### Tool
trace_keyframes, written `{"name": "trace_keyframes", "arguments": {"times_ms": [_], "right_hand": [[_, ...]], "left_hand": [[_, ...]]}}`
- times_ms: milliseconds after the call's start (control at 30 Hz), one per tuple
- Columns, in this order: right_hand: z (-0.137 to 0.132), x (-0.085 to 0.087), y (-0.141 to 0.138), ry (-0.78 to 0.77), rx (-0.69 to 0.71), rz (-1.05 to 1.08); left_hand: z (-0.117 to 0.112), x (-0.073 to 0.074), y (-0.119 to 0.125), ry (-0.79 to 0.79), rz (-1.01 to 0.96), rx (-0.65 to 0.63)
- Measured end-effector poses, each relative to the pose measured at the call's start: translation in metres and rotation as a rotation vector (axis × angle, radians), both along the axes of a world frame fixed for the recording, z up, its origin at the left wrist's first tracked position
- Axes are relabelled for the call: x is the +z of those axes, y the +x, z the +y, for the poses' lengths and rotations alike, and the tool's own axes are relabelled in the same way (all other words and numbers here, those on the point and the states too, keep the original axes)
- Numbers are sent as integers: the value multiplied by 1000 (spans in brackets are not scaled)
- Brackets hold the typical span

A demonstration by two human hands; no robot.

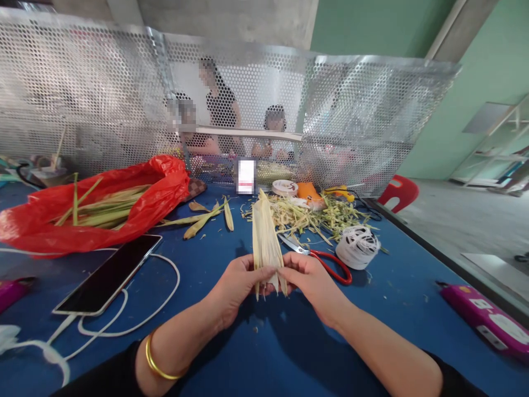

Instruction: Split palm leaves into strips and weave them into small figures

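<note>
A bundle of pale dried corn husk strips [265, 237] stands upright over the blue table [231, 342]. My left hand [237, 286] and my right hand [312, 281] both pinch its lower end from either side, fingers closed on it. A gold bangle [155, 361] sits on my left wrist. Red-handled scissors [326, 260] lie just behind my right hand, beside a spool of white string [357, 246].
A red plastic bag [95, 207] of green husks lies at the left. A phone [108, 274] with a white cable [136, 322] rests before it. Loose husk scraps [314, 215], a tape roll [284, 188] and a perforated metal screen [351, 116] stand behind; people sit beyond. A pink case [485, 320] lies right.
</note>
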State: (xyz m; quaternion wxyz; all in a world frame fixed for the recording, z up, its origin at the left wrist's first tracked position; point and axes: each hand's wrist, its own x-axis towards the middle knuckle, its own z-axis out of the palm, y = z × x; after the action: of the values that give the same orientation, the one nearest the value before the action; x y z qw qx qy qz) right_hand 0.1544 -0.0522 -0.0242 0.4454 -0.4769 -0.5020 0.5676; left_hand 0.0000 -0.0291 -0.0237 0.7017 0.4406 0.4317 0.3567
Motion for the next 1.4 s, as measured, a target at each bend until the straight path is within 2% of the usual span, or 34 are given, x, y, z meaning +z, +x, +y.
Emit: {"name": "trace_keyframes", "arguments": {"times_ms": [267, 567, 767, 967, 1400], "right_hand": [[-2, 5, 1, -42, -11, 54], [0, 0, 4, -146, 25, 139], [-1, 0, 2, -160, 77, 30], [-2, 1, 1, -151, 69, 19], [1, 2, 7, -276, 94, 398]], "left_hand": [[2, -1, -1, 23, -9, -2], [2, -2, -1, 35, 6, 1], [4, -9, -2, 55, 24, 36], [4, -1, 0, 64, 61, 60], [5, 1, -2, 69, 49, 109]]}}
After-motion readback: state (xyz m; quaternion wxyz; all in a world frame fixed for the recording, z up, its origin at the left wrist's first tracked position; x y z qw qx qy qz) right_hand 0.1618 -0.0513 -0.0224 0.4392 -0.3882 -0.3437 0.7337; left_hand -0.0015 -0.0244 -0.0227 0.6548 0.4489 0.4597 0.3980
